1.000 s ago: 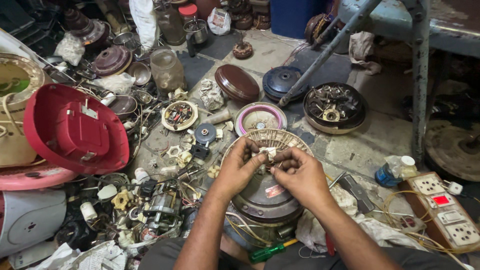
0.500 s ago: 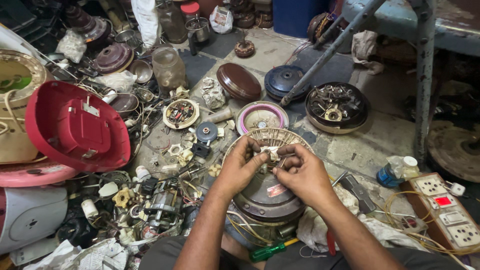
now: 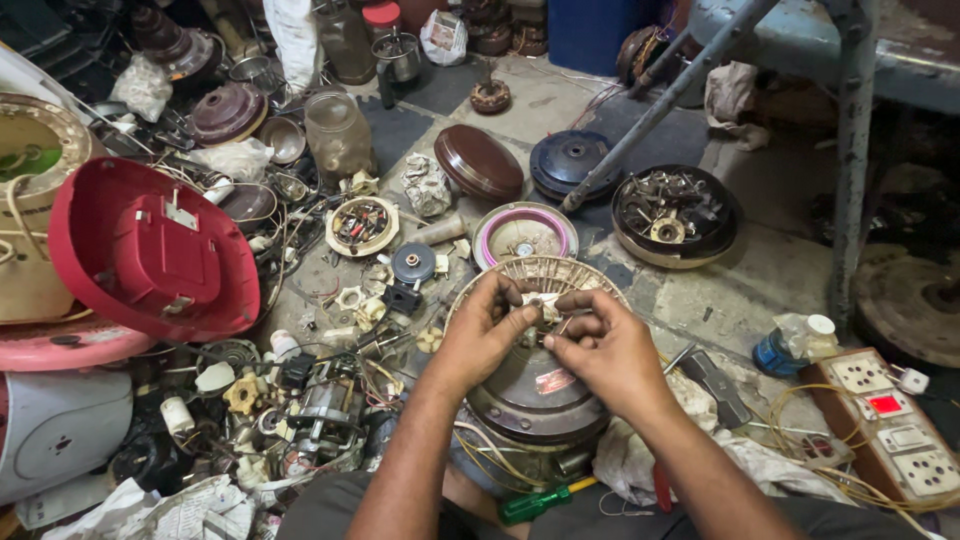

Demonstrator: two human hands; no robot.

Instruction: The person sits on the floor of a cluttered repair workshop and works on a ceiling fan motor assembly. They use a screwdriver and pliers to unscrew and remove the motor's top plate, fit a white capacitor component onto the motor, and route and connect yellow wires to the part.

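Observation:
A round dark fan motor (image 3: 530, 390) with a pale ribbed ring behind it sits on the floor in front of me. Both hands meet at its top centre. My left hand (image 3: 482, 335) pinches a small pale part and wires there, fingers curled. My right hand (image 3: 605, 350) grips the same spot from the right, thumb and fingers closed on the wires. What lies between the fingertips is mostly hidden. Yellow wires trail out under the motor.
A green-handled screwdriver (image 3: 540, 500) lies near my lap. A red plastic housing (image 3: 150, 250) and loose small parts (image 3: 300, 400) crowd the left. Motor covers (image 3: 480, 162), an open motor shell (image 3: 675, 215), a switch and socket board (image 3: 895, 425) and a metal table leg (image 3: 850, 160) stand around.
My hands stay on the motor's top, fingers shifting only slightly. The view has drifted a little.

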